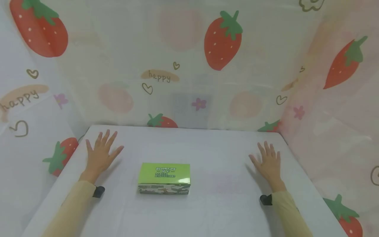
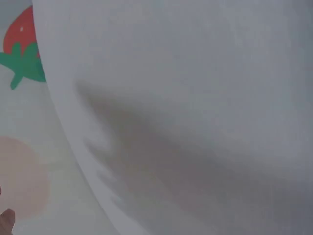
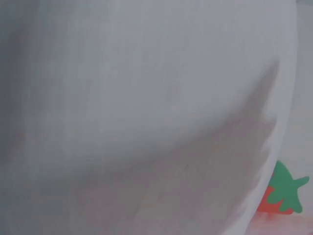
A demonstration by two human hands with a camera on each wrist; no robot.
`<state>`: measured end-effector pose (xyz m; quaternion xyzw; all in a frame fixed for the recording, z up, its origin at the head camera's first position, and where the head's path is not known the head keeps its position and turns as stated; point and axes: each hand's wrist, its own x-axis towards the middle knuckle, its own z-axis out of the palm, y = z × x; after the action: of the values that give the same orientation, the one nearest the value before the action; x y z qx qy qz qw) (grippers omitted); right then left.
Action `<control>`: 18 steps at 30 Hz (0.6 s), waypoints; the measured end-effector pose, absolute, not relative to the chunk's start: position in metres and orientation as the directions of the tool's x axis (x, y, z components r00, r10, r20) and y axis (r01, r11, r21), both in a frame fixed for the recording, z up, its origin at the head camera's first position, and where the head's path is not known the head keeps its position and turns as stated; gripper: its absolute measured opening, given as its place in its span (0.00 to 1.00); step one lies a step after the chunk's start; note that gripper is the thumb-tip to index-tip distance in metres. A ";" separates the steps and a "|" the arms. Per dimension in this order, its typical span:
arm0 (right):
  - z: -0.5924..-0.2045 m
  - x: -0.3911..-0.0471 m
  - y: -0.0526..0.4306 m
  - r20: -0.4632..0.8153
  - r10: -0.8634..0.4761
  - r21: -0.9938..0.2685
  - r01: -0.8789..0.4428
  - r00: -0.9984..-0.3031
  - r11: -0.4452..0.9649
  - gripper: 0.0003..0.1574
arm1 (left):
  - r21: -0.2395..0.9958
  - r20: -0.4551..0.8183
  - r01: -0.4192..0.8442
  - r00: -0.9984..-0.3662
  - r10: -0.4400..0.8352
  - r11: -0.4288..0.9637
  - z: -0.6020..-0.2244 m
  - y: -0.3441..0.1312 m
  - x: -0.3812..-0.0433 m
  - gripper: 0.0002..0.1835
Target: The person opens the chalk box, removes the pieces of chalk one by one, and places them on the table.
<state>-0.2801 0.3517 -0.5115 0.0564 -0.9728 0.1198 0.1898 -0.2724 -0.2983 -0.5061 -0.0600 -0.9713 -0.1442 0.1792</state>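
Observation:
A green box (image 1: 164,177) with dark lettering on its lid and camouflage-patterned sides sits on the white table, left of the middle. To its left, my left hand (image 1: 100,156) is held over the table with its fingers straight and spread. My right hand (image 1: 268,164) is likewise spread with straight fingers, well to the right of the box. Neither hand touches the box. In the left wrist view only fingertips (image 2: 7,221) show at the lower left corner, beside a hand-shaped shadow. The right wrist view has just the right hand's shadow on the cloth.
A white cloth covers the table (image 1: 219,210). Behind it and along both sides hang sheets printed with strawberries (image 1: 223,41), hearts and the word happy. Each wrist carries a small black device, the left one (image 1: 99,192) and the right one (image 1: 265,199).

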 end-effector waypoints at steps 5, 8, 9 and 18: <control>-0.511 -0.280 0.337 0.476 -0.092 -0.214 -0.217 -0.875 0.952 0.40 | 0.314 0.409 0.218 -0.909 0.076 0.924 -0.501 -0.283 -0.263 0.36; -0.513 -0.280 0.326 0.517 -0.105 -0.228 -0.255 -0.850 0.940 0.37 | 0.344 0.430 0.243 -0.900 0.078 0.907 -0.500 -0.275 -0.257 0.34; -0.513 -0.280 0.322 0.528 -0.106 -0.239 -0.267 -0.843 0.934 0.36 | 0.351 0.437 0.250 -0.896 0.078 0.903 -0.500 -0.272 -0.256 0.33; -0.513 -0.280 0.287 0.601 -0.173 -0.243 -0.385 -0.781 0.890 0.30 | 0.402 0.482 0.327 -0.870 0.106 0.855 -0.502 -0.251 -0.242 0.29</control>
<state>-0.2803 0.2866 -0.5129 0.1506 -0.9264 0.1791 0.2951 -0.2425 -0.2508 -0.5015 -0.1156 -0.9359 -0.2427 0.2276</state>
